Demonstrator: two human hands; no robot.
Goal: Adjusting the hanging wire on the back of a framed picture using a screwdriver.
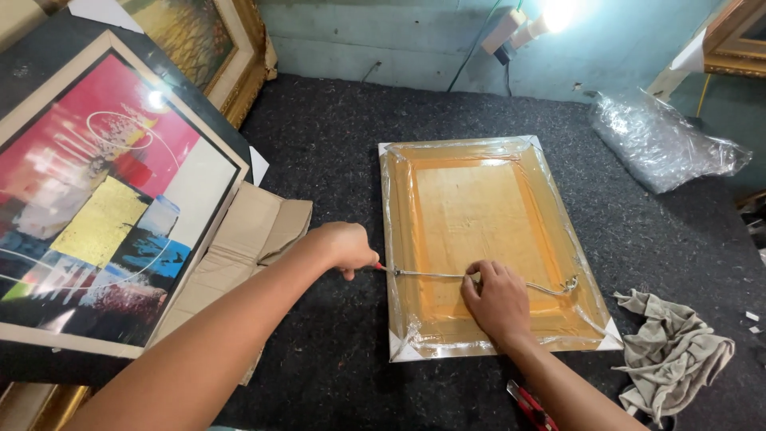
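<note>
On a dark felt-covered worktable [335, 160], a wooden picture frame [479, 231] wrapped in clear plastic film lay face down, its long sides running away from the camera. The person's left hand [345, 247] was closed in a fist around a red-handled tool [381, 266] at the frame's left edge, its metal tip touching the end of a hanging wire [431, 274] that stretched across the lower part of the backing. The right hand [496, 299] rested flat on the frame, fingers curled down onto the wire near its middle, pressing it against the film; whether it pinched the wire could not be told. The wire's far end met a small metal fitting [570, 283] near the right rail. A crumpled grey rag [674, 351] lay just beside the frame's lower right corner, and a red cutter [528, 405] sat near the right forearm. An abstract painting [104, 199] leaned at left over flattened cardboard [247, 231], with bubble wrap [658, 140] at the far right.
</note>
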